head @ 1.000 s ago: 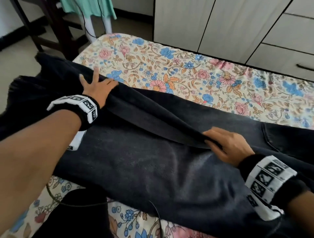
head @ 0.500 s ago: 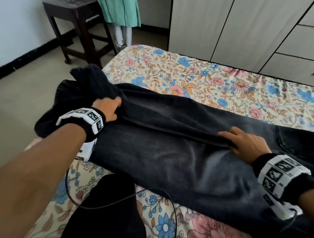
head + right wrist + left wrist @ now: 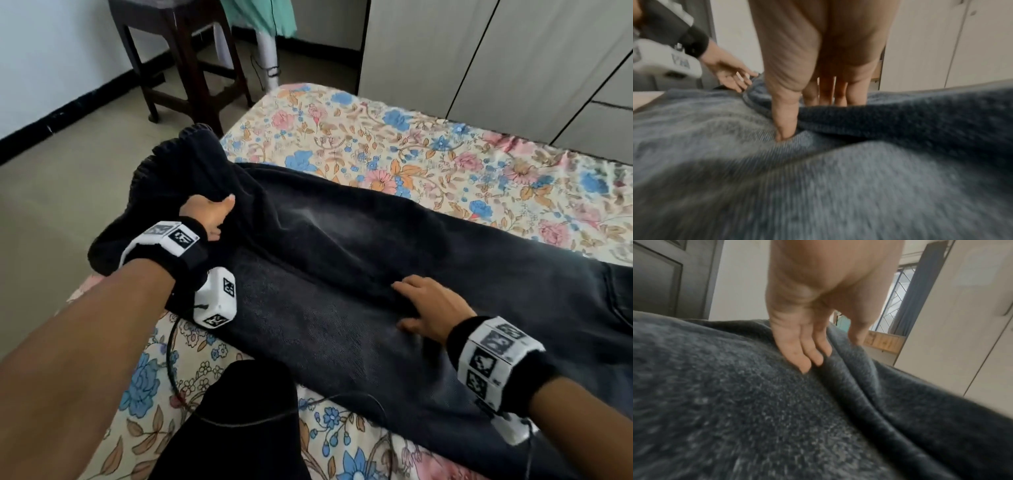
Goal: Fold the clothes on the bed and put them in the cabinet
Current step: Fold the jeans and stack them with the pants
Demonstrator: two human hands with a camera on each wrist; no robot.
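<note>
Dark grey jeans (image 3: pixel 342 274) lie lengthwise on the floral bed (image 3: pixel 376 137), one leg lapped over the other, hems bunched at the left edge. My left hand (image 3: pixel 210 214) is near the hems: the left wrist view shows its straight fingers (image 3: pixel 807 356) lying on the lower leg beside the raised fold, thumb on the fold's far side. My right hand (image 3: pixel 431 308) rests at mid-leg with fingers spread flat. In the right wrist view its thumb (image 3: pixel 785 123) presses in at the fold's edge, fingers straight beyond it. The cream cabinet (image 3: pixel 479 51) stands behind the bed.
Another black garment (image 3: pixel 233 421) lies at the bed's near edge with a thin cable (image 3: pixel 239 423) across it. On the floor to the left stand a dark wooden stool (image 3: pixel 181 51) and a white pole (image 3: pixel 269 51) under teal cloth.
My left hand has slid left along the upper leg to the hems and now sits at the fold instead of flat on top. My right hand stays at mid-leg, fingers more spread.
</note>
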